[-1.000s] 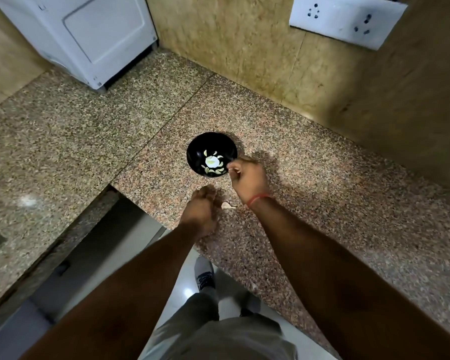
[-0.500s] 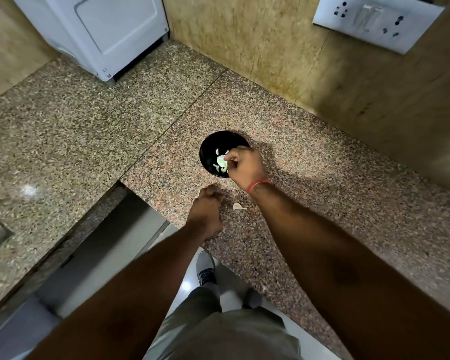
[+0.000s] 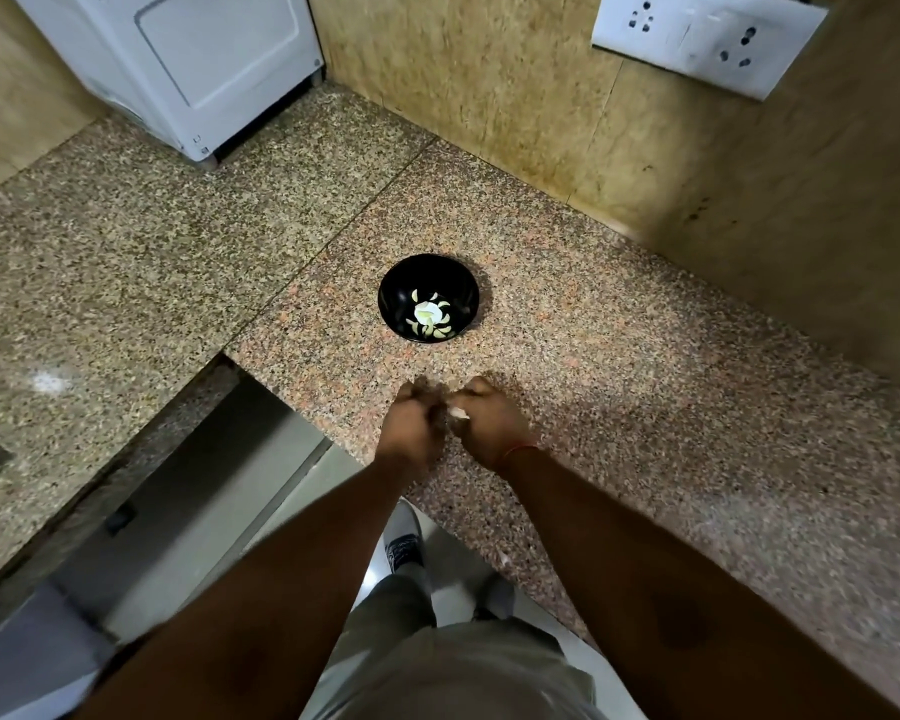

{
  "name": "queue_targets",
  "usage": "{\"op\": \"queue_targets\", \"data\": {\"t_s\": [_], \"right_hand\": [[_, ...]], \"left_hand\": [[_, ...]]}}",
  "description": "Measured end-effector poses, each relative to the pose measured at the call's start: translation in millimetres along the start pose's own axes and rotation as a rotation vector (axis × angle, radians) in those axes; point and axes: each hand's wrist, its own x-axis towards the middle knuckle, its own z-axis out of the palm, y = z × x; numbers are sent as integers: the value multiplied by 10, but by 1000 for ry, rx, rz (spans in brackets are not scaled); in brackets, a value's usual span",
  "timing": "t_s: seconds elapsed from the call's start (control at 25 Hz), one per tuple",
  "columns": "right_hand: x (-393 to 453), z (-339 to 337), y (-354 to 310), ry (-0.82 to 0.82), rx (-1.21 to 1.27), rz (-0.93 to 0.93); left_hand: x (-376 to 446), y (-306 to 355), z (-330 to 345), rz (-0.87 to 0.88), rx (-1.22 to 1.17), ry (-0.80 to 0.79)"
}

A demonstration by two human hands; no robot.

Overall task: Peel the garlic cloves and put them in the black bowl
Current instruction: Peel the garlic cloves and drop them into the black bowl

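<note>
Nearest, grey trousers and a shoe [image 3: 402,544] on the floor below the counter edge. Above them, both forearms reaching forward over the speckled granite counter [image 3: 645,387] and meeting near its front edge. Left hand [image 3: 411,418] curled, knuckles up, fingertips tucked toward the right hand; whether anything sits inside that curl cannot be told through the motion blur. Right hand [image 3: 484,420], with a red thread at the wrist, likewise curled, a pale garlic clove [image 3: 458,413] showing at the gap between the two hands, apparently pinched by the right fingers. Hands touching or very nearly so, both low over the stone.

Likely step: picking up and starting to peel the next clove. Best done by steadying the clove with one hand, nipping the papery skin at the tip with a thumbnail and stripping along the length, keeping the pinch light to avoid bruising. Also worth holding loose skin apart from the finished pile.

Farther on, well apart from the hands, black bowl [image 3: 428,297] upright on the counter, peeled cloves [image 3: 427,317] scattered in its bottom. Beyond, a white appliance [image 3: 188,70] in the corner and a white socket plate [image 3: 707,39] on the wall.
</note>
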Motion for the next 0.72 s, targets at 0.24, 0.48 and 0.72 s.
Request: {"op": "queue_targets", "data": {"t_s": [0.24,0.48,0.72], "right_hand": [[-204,140,62,118,206,85],[-278,69,206,140,738,283],[-385,125,267,114,935,420]], "left_hand": [[-190,76,120,-413,-581,-63],[-223,103,239,-515,-811,-65],[-264,151,290,-379,-702,-80]]}}
